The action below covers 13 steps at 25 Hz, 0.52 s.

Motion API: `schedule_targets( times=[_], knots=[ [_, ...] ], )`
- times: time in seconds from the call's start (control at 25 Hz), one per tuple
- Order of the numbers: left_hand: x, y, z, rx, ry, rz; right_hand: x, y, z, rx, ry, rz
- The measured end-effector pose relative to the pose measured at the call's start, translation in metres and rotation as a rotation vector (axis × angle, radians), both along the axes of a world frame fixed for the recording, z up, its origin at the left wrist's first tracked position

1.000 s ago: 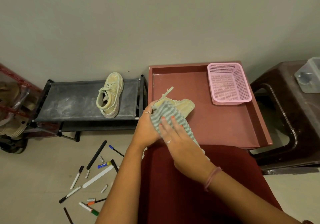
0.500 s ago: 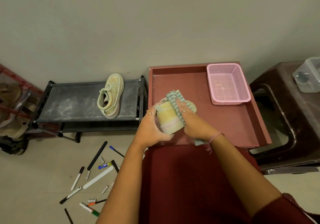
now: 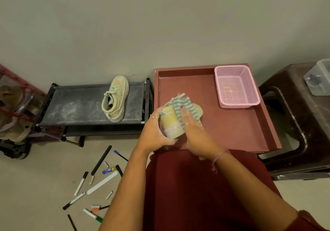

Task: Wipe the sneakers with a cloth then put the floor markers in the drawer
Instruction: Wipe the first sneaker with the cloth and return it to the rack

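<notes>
My left hand (image 3: 154,132) grips the heel of a pale yellow sneaker (image 3: 170,123) tipped on its side over the red drawer (image 3: 232,129). My right hand (image 3: 195,132) presses a green-and-white striped cloth (image 3: 180,105) against the shoe's side; the hand is blurred. A second pale sneaker (image 3: 116,99) stands on the dusty black shoe rack (image 3: 76,105) to the left. Several markers and pens (image 3: 92,182) lie scattered on the floor at the lower left.
A pink mesh basket (image 3: 236,86) sits in the drawer's far right corner. A dark brown stool (image 3: 300,116) with a clear plastic box (image 3: 319,77) stands to the right. A red rack with sandals (image 3: 14,109) is at far left. A wall is close behind.
The sneaker was turned so its heel and sole face me. My right hand slid the cloth forward over the shoe, then back along its side.
</notes>
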<state>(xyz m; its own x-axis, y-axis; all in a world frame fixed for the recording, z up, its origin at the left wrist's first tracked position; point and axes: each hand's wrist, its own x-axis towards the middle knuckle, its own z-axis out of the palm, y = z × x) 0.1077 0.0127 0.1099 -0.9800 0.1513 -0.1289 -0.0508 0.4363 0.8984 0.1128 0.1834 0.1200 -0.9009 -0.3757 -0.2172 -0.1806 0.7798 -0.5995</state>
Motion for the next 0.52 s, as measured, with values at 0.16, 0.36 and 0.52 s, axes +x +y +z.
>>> schedule_targets(
  times=[0.16,0.36,0.52],
  knots=[
    [0.000,-0.003,-0.004,0.109,-0.037,0.018,0.042,-0.013,-0.018,0.166,0.493,0.239],
    [-0.001,0.006,-0.007,0.093,-0.033,0.029,0.023,0.005,-0.035,0.098,0.519,0.195],
    [0.000,0.001,-0.012,0.010,-0.033,-0.017,0.012,0.011,-0.048,-0.142,0.196,-0.118]
  ],
)
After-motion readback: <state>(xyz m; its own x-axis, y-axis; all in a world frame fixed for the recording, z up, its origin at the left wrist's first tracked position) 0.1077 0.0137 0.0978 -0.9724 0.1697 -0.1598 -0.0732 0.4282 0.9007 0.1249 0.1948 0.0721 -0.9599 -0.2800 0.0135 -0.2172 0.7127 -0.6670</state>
